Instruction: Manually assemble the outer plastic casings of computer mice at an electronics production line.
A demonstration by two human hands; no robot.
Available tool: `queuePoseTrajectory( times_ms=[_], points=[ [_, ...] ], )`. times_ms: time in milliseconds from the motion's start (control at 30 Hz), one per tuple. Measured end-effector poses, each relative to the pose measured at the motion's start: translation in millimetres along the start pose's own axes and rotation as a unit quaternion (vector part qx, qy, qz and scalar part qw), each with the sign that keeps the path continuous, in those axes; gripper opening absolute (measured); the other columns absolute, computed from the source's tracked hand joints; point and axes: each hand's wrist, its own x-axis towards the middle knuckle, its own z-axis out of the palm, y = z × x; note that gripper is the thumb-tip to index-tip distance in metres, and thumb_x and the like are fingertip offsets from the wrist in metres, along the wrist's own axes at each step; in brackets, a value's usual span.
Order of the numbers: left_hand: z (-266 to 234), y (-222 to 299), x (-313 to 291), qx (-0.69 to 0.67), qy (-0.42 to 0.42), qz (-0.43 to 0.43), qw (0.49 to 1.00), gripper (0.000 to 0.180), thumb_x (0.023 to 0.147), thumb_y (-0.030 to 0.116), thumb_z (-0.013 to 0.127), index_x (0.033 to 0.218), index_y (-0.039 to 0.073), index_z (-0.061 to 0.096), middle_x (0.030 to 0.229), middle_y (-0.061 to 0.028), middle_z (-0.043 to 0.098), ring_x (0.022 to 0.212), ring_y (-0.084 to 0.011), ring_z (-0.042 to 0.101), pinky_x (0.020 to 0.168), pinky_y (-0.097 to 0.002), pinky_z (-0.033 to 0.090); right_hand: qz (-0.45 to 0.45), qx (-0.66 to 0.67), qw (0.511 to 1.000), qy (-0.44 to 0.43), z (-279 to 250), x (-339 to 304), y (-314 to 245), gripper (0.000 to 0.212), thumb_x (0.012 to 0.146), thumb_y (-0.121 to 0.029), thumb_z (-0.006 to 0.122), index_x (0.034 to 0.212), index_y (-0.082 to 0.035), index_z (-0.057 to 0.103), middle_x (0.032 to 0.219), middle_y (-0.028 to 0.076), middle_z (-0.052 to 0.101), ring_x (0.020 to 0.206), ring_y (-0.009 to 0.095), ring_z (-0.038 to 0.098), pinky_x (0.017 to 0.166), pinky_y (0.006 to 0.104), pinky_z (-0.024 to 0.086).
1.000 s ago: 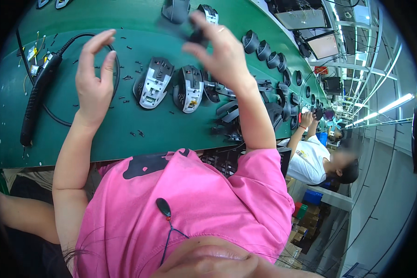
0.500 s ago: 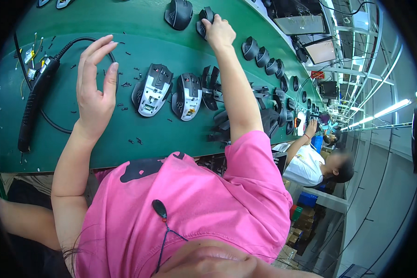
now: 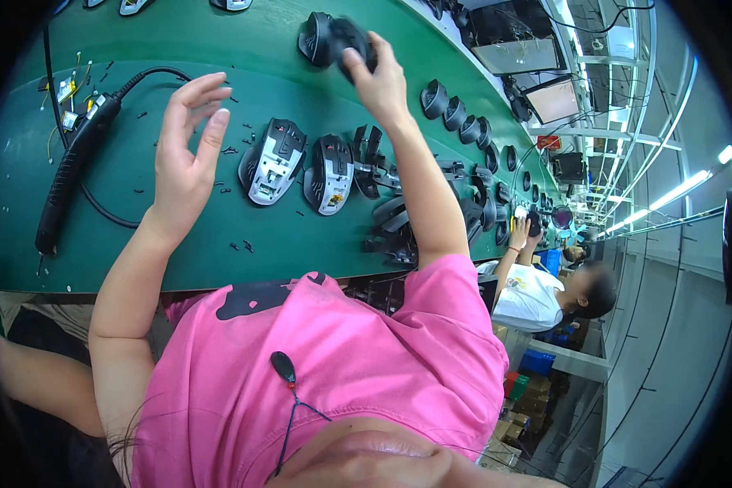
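Observation:
My right hand (image 3: 382, 88) grips a black computer mouse (image 3: 348, 45), blurred by motion, at the far side of the green table. Just left of it sits another black mouse (image 3: 314, 39). My left hand (image 3: 184, 163) is raised over the table with its fingers apart and nothing in them. To its left lies a black electric screwdriver (image 3: 71, 171) with a cable. Between my hands rest two mice with their covers off, a left one (image 3: 273, 163) and a right one (image 3: 330, 175), their pale insides showing.
Loose black mouse parts (image 3: 394, 215) are heaped by my right forearm. Small dark screws (image 3: 240, 246) are scattered on the green table (image 3: 138, 268). Black mice (image 3: 455, 112) stand in a row to the right. A co-worker in a white shirt (image 3: 529, 297) works further along.
My right hand has lifted the mouse and shifted it left, close to the neighbouring one. My left hand has moved slightly right, still open.

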Motion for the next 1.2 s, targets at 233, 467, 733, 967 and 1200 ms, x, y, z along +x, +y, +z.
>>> queuePoseTrajectory(
  times_ms=[233,467,733,967,1200],
  points=[
    [6.3,31.7,-0.7,-0.334,-0.009,-0.292,0.896,0.066,0.099,0.046,0.053,0.146,0.007,0.026,0.129,-0.0128,0.051,0.115,-0.0197,0.058,0.093,-0.0360,0.052,-0.154,0.094,0.971,-0.158,-24.0,-87.1,-131.5,0.057,0.083,-0.033,0.076,0.131,-0.009,0.055,0.115,0.019,0.064,0.099,0.036,0.064,0.084,0.0408,0.052],
    [-2.7,18.5,4.8,-0.531,-0.040,-0.369,0.762,0.053,0.100,0.048,0.047,0.126,0.002,0.049,0.115,-0.0095,0.062,0.105,-0.0213,0.064,0.089,-0.0394,0.057,-0.285,0.095,0.953,-0.025,-20.1,-99.2,-140.2,0.062,0.075,-0.023,0.079,0.130,-0.003,0.056,0.133,0.018,0.056,0.118,0.036,0.057,0.090,0.0410,0.052],
    [-0.8,2.9,-2.6,-0.663,-0.074,-0.365,0.649,0.048,0.099,0.049,0.047,0.122,0.007,0.055,0.113,-0.0098,0.064,0.106,-0.0217,0.064,0.089,-0.0413,0.058,-0.379,0.018,0.918,0.117,1.5,-101.6,-144.4,0.042,0.073,0.003,0.058,0.115,0.008,0.062,0.119,0.025,0.061,0.110,0.041,0.062,0.089,0.0446,0.055],
    [-0.6,15.3,4.6,-0.631,-0.132,-0.339,0.685,0.057,0.099,0.055,0.044,0.125,0.004,0.054,0.125,-0.0253,0.059,0.109,-0.0349,0.062,0.094,-0.0462,0.053,-0.522,-0.022,0.852,0.022,-26.5,-120.2,-128.1,0.030,0.078,-0.007,0.067,0.108,-0.007,0.067,0.126,0.011,0.062,0.119,0.030,0.060,0.101,0.0402,0.051],
    [1.4,13.3,2.1,-0.536,-0.151,-0.371,0.743,0.042,0.101,0.037,0.043,0.117,0.001,0.058,0.114,-0.0260,0.064,0.100,-0.0324,0.067,0.092,-0.0424,0.053,-0.522,-0.017,0.853,0.009,-26.4,-137.9,-117.2,0.034,0.080,-0.006,0.069,0.114,-0.013,0.065,0.125,0.008,0.063,0.116,0.025,0.062,0.101,0.0374,0.051]
  ],
)
